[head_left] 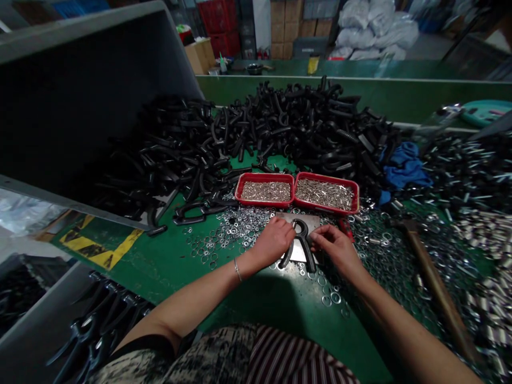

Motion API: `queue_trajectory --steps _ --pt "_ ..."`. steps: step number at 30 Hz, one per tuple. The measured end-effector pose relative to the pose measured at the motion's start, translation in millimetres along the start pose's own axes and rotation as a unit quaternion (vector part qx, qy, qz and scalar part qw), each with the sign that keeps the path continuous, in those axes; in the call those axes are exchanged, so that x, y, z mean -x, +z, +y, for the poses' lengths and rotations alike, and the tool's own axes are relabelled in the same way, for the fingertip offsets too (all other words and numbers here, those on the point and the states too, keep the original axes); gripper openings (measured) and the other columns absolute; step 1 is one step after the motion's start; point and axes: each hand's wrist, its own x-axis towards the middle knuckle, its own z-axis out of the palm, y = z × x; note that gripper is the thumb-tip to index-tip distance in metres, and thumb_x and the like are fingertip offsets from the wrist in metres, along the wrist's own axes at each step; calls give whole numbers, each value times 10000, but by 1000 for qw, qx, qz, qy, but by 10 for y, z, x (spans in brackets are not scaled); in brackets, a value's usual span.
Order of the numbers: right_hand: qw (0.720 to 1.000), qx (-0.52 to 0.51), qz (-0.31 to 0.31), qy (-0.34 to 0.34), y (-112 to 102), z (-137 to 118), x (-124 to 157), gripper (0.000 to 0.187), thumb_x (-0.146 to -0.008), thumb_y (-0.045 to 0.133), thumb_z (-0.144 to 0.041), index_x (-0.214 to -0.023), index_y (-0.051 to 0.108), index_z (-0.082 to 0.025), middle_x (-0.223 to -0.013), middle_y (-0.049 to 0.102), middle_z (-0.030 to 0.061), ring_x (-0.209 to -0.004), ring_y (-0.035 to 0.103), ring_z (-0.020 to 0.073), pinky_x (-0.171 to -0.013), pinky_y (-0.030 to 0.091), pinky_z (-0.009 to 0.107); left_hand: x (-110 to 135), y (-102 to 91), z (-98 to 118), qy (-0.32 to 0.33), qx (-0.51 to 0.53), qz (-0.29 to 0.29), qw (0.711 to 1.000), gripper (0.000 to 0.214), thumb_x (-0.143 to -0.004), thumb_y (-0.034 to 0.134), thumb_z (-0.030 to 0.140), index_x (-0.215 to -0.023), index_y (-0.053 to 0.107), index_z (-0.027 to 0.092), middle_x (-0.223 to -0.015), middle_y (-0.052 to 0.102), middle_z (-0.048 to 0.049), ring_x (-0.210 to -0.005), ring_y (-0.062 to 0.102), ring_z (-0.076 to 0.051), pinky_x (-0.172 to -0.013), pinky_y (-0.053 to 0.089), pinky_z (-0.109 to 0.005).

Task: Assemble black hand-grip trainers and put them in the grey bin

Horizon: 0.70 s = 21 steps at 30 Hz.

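A black plastic clamp [306, 250] with a rounded looped top and two spread legs lies on a flat metal plate [296, 252]. My left hand [276, 236] is closed at the clamp's left side, its curled fingers gripping the edge near the loop. On the other side, my right hand [336, 246] is pinched close to the clamp's right leg. Whatever sits between those right fingertips is too small to make out. Just beyond the plate stand two red trays, the left tray [264, 203] with tiny metal pieces and the right tray [326, 208] with small metal pins.
A large heap of black plastic parts [288, 125] spreads behind the trays, beside a tipped grey bin [176, 53]. Loose metal rings [240, 224] surround the plate. To the right lie a hammer [434, 277], a blue cloth [406, 165] and piled metal sleeves [496, 304].
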Motion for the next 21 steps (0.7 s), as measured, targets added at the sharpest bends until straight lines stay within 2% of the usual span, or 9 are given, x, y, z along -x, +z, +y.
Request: queue_trajectory --steps 2,4,7,9,12,17,19,21 --pt "996 78 7 -31 0 -12 4 276 -833 709 -465 -877 639 -202 -800 653 20 -678 627 179 -667 552 335 -16 -18 4 28 -15 -9 999 261 -1015 401 169 -931 643 121 -909 639 -91 -908 556 -246 -862 401 -414" --pt "974 196 15 -111 8 -34 7 223 -893 641 -428 -886 657 -205 -838 667 46 -754 634 211 -741 541 373 -5 -28 -2 37 -11 -19 999 253 -1013 404 170 -960 646 117 -934 639 -100 -933 558 -252 -877 403 -420" --pt "905 346 -16 -248 35 -46 -15 204 -965 543 -349 -927 681 -203 -935 663 85 -896 620 245 -863 509 411 76 -15 -27 -1 50 -19 999 231 -1017 425 196 -1072 644 149 -1017 646 -90 -1004 558 -242 -917 405 -408" --pt "866 399 -47 -298 60 -27 -47 231 -993 489 -317 -968 689 -203 -980 653 102 -940 609 252 -874 508 408 152 6 -49 -55 119 -1 991 218 -1015 453 226 -1143 627 190 -1094 639 -75 -1054 551 -226 -943 407 -390" --pt "829 447 -58 -332 94 16 -102 259 -1008 450 -297 -998 693 -209 -1011 652 111 -963 599 256 -871 517 399 244 31 -85 -126 185 26 974 216 -983 539 285 -1168 602 195 -1170 612 -81 -1111 530 -231 -984 401 -398" --pt "788 504 -65 -349 115 -14 -154 258 -1016 432 -254 -992 685 -205 -997 651 105 -943 596 245 -848 521 370 260 24 -163 -133 210 -3 969 207 -947 605 314 -1103 610 179 -1109 617 -81 -1098 521 -242 -990 394 -413" --pt "752 547 -82 -358 116 -81 -161 254 -1010 431 -219 -979 683 -197 -980 650 106 -936 587 251 -825 517 367 242 19 -197 -130 219 -13 967 184 -950 599 307 -1087 614 184 -1089 617 -76 -1087 524 -240 -986 395 -408" --pt "705 598 -109 -365 123 -159 -161 243 -991 443 -170 -960 684 -181 -942 649 112 -921 579 262 -789 513 365 230 25 -223 -127 227 -14 966 187 -950 601 308 -1091 612 186 -1093 612 -76 -1090 524 -241 -991 394 -408"
